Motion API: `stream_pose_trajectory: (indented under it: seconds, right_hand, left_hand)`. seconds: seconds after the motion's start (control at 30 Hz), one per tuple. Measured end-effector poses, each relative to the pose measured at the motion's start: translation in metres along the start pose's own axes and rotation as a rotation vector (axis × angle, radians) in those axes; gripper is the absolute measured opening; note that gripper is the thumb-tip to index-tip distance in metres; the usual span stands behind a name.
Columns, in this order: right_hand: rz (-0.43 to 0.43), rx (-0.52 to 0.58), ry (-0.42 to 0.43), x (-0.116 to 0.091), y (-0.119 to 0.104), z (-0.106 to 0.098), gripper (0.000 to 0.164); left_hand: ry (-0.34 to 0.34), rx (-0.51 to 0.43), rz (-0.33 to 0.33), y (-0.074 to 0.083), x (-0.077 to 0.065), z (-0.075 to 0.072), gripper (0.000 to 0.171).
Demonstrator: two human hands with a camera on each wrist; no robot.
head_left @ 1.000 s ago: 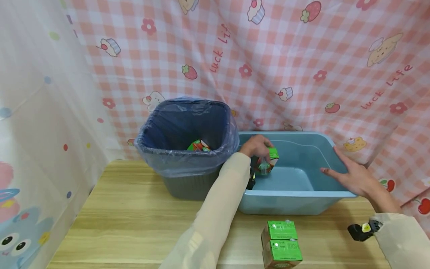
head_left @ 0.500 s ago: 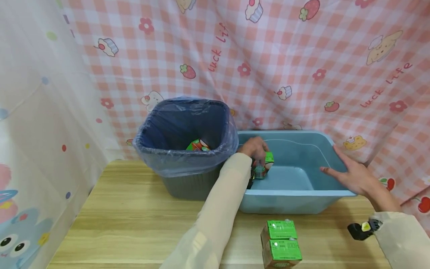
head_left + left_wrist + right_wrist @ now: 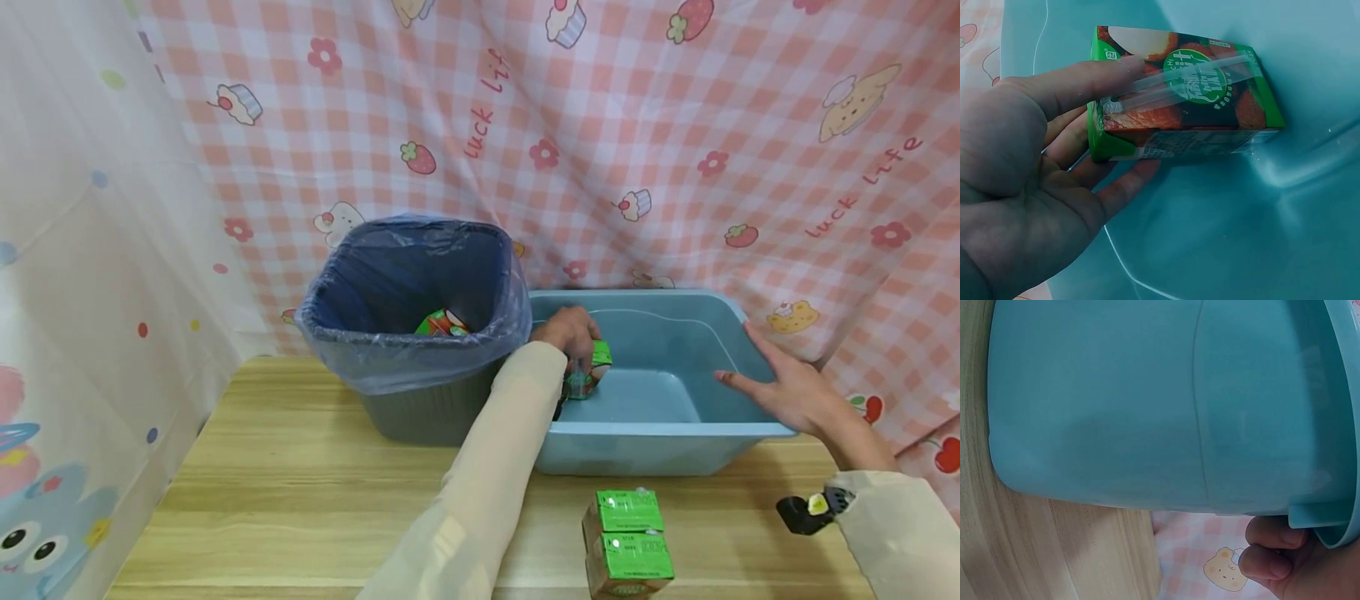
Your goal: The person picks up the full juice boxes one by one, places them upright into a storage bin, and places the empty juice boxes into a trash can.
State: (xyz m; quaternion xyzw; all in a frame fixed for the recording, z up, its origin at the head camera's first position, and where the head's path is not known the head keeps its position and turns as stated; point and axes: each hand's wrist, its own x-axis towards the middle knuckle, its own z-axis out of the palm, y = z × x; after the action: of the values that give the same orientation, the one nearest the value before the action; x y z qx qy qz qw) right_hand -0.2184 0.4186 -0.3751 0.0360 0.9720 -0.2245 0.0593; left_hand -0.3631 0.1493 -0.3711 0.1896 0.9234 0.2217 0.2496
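Fingers: left hand (image 3: 567, 331) pinching juice carton (image 3: 1194, 94); right hand (image 3: 797, 393) gripping blue tub (image 3: 630, 454).
Juice carton: inside blue tub, right of centre.
Surface: wood-grain table (image 3: 300, 492), lower frame.
Room: pink checked cloth (image 3: 480, 183), upper middle and right.

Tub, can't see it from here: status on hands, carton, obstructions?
Left hand gripping carton in tub. Right hand holding tub's right end. Nothing seen blocking carton; bin beside tub's left end.
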Motion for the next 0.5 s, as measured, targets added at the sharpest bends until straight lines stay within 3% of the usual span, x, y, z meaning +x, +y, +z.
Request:
stream_pose_trajectory:
  seconds: [0.33,0.5]
  right_hand:
    - [0.001,0.0,-0.002,0.0001,-0.0007,-0.0008,0.102]
    - [0.007,0.006,-0.01,-0.0001,0.0006,-0.001,0.102]
  left_hand:
    - [-0.004,0.043,0.015,0.0007,-0.0072,-0.0007,0.06]
    - [-0.022,0.161,0.033,0.002,-0.0071,-0.0012,0.063]
